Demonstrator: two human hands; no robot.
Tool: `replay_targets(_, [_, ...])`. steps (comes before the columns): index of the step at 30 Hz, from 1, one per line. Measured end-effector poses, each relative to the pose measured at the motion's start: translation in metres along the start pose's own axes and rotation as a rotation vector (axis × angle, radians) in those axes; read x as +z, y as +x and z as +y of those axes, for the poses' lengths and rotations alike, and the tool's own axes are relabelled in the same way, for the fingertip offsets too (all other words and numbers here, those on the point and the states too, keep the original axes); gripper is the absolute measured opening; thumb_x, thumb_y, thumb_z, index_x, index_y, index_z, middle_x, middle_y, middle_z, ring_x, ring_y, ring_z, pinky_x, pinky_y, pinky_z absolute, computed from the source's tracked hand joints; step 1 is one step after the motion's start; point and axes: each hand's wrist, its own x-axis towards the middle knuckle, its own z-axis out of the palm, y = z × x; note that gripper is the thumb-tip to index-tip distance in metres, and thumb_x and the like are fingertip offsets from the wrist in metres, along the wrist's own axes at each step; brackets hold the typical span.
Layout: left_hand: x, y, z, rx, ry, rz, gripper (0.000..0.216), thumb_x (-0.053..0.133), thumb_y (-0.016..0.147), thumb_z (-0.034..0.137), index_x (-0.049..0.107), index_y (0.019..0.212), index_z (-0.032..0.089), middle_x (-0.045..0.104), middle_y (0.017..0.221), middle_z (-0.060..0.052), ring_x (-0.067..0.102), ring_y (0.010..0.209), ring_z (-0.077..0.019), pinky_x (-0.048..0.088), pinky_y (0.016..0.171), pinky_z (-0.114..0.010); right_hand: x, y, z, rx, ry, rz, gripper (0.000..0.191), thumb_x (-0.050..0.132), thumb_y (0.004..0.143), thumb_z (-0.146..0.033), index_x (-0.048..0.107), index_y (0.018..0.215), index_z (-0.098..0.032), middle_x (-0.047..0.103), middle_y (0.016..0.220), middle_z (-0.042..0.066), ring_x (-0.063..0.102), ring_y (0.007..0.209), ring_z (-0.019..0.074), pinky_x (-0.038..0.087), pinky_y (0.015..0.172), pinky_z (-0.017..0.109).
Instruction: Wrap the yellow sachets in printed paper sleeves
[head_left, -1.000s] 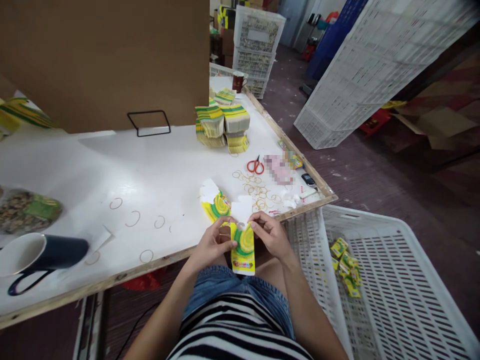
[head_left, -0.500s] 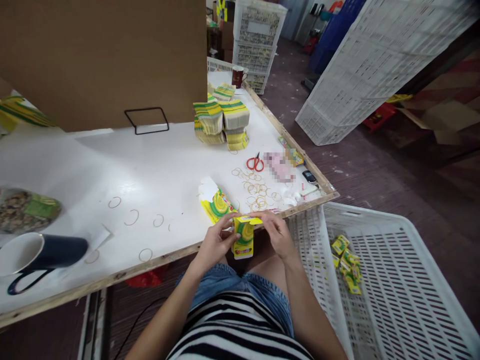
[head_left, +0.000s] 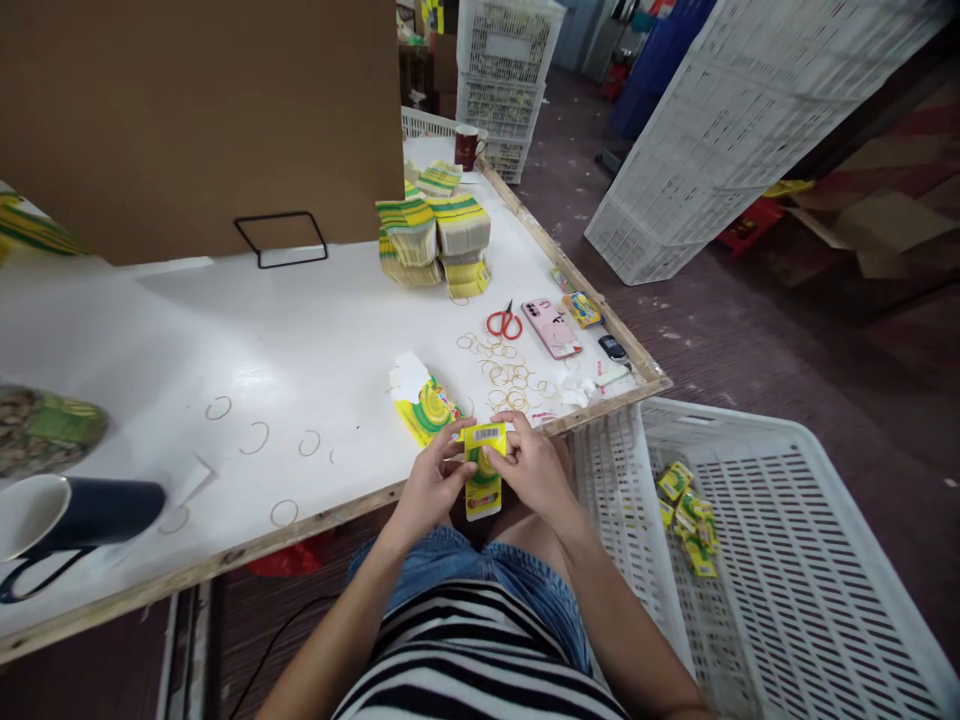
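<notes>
Between my hands, just off the table's front edge, is a small yellow and green carton (head_left: 484, 495) with a barcode on its upper flap. My left hand (head_left: 435, 480) grips its left side, thumb on the front face. My right hand (head_left: 534, 465) holds the right side near the top, its thumb pressed on the front panel. Behind my fingers, several flat unfolded cartons (head_left: 429, 405) of the same print lie on the white table (head_left: 300, 340). Loose rubber bands (head_left: 510, 375) are scattered beyond my right hand.
Red-handled scissors (head_left: 505, 322), a pink phone (head_left: 551, 328) and bundled carton stacks (head_left: 461, 225) sit farther back. A dark blue mug (head_left: 112, 508) lies on its side at left. At right, a white basket (head_left: 780, 440) holds several small folded cartons (head_left: 690, 520).
My right hand has moved slightly left and its thumb has come onto the carton's front. The top flap that stuck out to the right now lies facing me, showing the barcode.
</notes>
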Motion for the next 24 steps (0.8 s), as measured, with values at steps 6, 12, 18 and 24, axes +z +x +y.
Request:
replay_targets(6, [0.002,0.006,0.007,-0.003,-0.112,-0.058,0.053,0.075,0.073,0.026,0.051,0.12,0.02,0.07,0.102,-0.008,0.069,0.082,-0.0191,0.055,0.074,-0.029,-0.004,-0.003,0.021,-0.037,0.284,0.136,0.026,0.059,0.086,-0.038,0.067,0.104,-0.021,0.062,0.076,0.0,0.053,0.061,0.0128,0.043,0.058,0.024])
replay_targets(12, [0.013,0.011,0.004,-0.001,-0.123,-0.115,0.051,0.075,0.072,0.026,0.053,0.118,0.021,0.072,0.097,-0.007,0.07,0.083,-0.0209,0.054,0.073,-0.03,-0.001,-0.011,0.024,0.042,0.572,0.104,0.024,0.064,0.083,-0.038,0.066,0.101,-0.021,0.068,0.084,0.002,0.063,0.071,0.0149,0.05,0.061,0.025])
replay_targets(18, [0.003,0.011,0.003,0.227,0.12,0.045,0.049,0.063,0.084,0.028,0.048,0.13,0.022,0.066,0.113,-0.01,0.063,0.106,-0.0217,0.05,0.093,-0.037,-0.027,-0.022,0.035,-0.028,0.72,0.822,0.019,0.066,0.083,-0.037,0.058,0.094,-0.024,0.062,0.078,-0.003,0.054,0.055,0.0091,0.043,0.049,0.021])
replay_targets(24, [-0.021,0.012,-0.011,0.295,0.836,0.359,0.035,0.054,0.087,0.02,0.054,0.122,0.02,0.061,0.128,-0.011,0.048,0.129,-0.0299,0.019,0.114,-0.061,-0.005,-0.009,0.047,0.126,0.857,0.852,0.026,0.066,0.079,-0.044,0.058,0.089,-0.022,0.055,0.065,-0.006,0.044,0.048,0.0075,0.036,0.046,0.02])
